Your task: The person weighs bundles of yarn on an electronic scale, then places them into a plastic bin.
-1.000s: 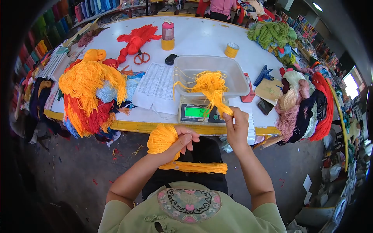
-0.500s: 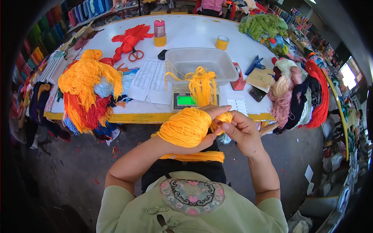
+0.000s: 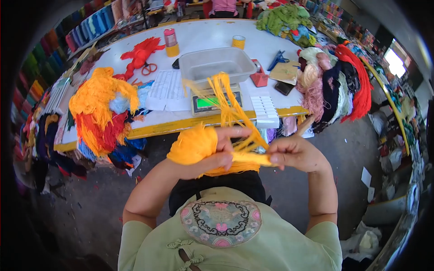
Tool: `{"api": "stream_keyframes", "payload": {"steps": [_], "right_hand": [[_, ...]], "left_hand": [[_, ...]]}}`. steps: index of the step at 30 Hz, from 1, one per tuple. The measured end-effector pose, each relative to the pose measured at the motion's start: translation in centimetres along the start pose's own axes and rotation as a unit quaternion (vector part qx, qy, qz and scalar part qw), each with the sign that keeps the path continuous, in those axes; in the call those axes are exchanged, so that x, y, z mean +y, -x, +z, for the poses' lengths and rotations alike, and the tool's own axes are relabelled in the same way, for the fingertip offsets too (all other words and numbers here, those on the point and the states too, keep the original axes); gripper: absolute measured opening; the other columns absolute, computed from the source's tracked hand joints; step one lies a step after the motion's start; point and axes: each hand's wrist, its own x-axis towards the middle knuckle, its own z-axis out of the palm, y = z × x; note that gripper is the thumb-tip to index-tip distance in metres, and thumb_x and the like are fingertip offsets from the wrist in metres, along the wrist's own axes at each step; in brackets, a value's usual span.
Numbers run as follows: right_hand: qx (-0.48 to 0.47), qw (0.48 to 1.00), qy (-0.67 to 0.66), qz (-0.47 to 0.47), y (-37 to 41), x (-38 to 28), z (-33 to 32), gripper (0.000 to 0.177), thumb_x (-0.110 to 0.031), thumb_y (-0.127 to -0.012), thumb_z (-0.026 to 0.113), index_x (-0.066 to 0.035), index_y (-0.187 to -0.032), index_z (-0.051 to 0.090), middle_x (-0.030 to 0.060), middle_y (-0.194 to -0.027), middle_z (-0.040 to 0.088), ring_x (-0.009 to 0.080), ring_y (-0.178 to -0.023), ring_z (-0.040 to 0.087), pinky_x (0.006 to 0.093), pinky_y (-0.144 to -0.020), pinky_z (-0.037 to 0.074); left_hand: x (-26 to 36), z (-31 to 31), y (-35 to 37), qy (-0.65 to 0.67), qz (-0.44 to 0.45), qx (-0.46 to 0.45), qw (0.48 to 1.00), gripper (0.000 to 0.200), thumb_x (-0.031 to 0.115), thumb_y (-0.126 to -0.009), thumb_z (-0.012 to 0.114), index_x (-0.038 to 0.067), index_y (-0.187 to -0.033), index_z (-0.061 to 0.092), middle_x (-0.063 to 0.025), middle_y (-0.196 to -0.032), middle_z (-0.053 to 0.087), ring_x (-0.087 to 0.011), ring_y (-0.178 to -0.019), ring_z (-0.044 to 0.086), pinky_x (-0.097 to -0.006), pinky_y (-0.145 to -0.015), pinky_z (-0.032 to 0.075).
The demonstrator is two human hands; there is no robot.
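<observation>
A thick bundle of yellow-orange yarn [image 3: 193,145] is wrapped around my left hand [image 3: 222,151], over its back and wrist, with the fingers closed on strands. My right hand [image 3: 289,155], to the right, pinches a stretched length of the same yarn. Between the hands the strands are taut and slightly blurred. More yellow strands [image 3: 221,92] run from the rim of a clear plastic tub [image 3: 217,63] down to my hands. The tub rests on a scale [image 3: 202,103] with a green display. Another yellow hank lies across my lap, partly hidden by my hands.
A heap of yellow and red yarn [image 3: 101,97] is on the table's left, near red scissors [image 3: 149,68] and printed sheets [image 3: 169,90]. Mixed yarn hanks [image 3: 316,86] hang at the right edge. Across the table sits a person in pink [image 3: 224,5].
My right hand has moved right and slightly down, drawing the yarn out between my hands. My left hand has shifted slightly left and down. The camera view has shifted too.
</observation>
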Motion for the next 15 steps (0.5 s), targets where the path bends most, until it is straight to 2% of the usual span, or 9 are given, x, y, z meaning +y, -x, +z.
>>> {"api": "stream_keyframes", "payload": {"steps": [3, 6, 9, 12, 14, 15], "right_hand": [[-0.027, 0.996, 0.069, 0.054, 3.2, 2.3, -2.1, 0.027, -0.028, -0.096, 0.066, -0.002, -0.089, 0.068, -0.0017, -0.067, 0.060, 0.0060, -0.066, 0.053, 0.0248, -0.060, 0.043], [0.052, 0.984, 0.013, 0.172, 4.9, 7.9, -5.4, 0.027, -0.028, -0.095, 0.066, -0.002, -0.087, 0.069, -0.0012, -0.070, 0.061, 0.0064, -0.069, 0.056, 0.0253, -0.063, 0.044], [0.233, 0.950, 0.078, 0.191, 3.5, 14.4, -7.1, 0.023, -0.024, -0.091, 0.069, -0.002, -0.085, 0.070, 0.0036, -0.074, 0.066, 0.0108, -0.072, 0.061, 0.0267, -0.066, 0.046], [0.368, 0.890, 0.261, 0.072, -0.9, 17.8, -8.6, 0.015, -0.018, -0.085, 0.072, -0.003, -0.090, 0.070, 0.0093, -0.085, 0.069, 0.0214, -0.079, 0.065, 0.0313, -0.069, 0.048], [0.392, 0.837, 0.378, -0.060, -4.3, 19.6, -10.3, 0.021, -0.014, -0.079, 0.074, -0.007, -0.098, 0.070, 0.0102, -0.097, 0.069, 0.0282, -0.092, 0.064, 0.0358, -0.080, 0.047], [0.382, 0.828, 0.403, -0.077, -5.9, 19.6, -10.9, 0.023, -0.014, -0.078, 0.074, -0.009, -0.100, 0.070, 0.0092, -0.098, 0.069, 0.0280, -0.095, 0.063, 0.0371, -0.083, 0.045]], "left_hand": [[-0.4, 0.8, 0.7, 0.032, -0.008, -0.019, 0.999, 0.052, 0.014, -0.095, 0.056, 0.004, -0.144, 0.042, -0.0005, -0.076, 0.059, -0.0070, -0.070, 0.054, -0.0225, -0.065, 0.043], [-1.9, 0.3, 0.6, 0.070, -0.007, -0.019, 0.997, 0.046, 0.013, -0.094, 0.058, 0.004, -0.139, 0.048, 0.0001, -0.075, 0.059, -0.0054, -0.069, 0.055, -0.0210, -0.063, 0.043], [-4.2, -0.2, -1.1, 0.065, -0.034, -0.007, 0.997, 0.046, 0.013, -0.095, 0.058, 0.003, -0.139, 0.047, -0.0012, -0.079, 0.058, -0.0063, -0.070, 0.054, -0.0225, -0.065, 0.044], [-6.4, 0.3, -3.6, 0.034, -0.071, 0.003, 0.997, 0.048, 0.013, -0.097, 0.057, 0.003, -0.141, 0.044, -0.0018, -0.082, 0.058, -0.0075, -0.073, 0.054, -0.0243, -0.068, 0.046], [-7.6, 0.4, -4.9, -0.010, -0.083, -0.009, 0.996, 0.049, 0.012, -0.097, 0.057, 0.003, -0.143, 0.042, -0.0022, -0.085, 0.058, -0.0082, -0.076, 0.054, -0.0254, -0.072, 0.047], [-8.1, 0.5, -5.5, 0.010, -0.090, -0.015, 0.996, 0.051, 0.012, -0.097, 0.057, 0.005, -0.145, 0.040, -0.0022, -0.087, 0.060, -0.0089, -0.080, 0.056, -0.0258, -0.076, 0.048]]}}
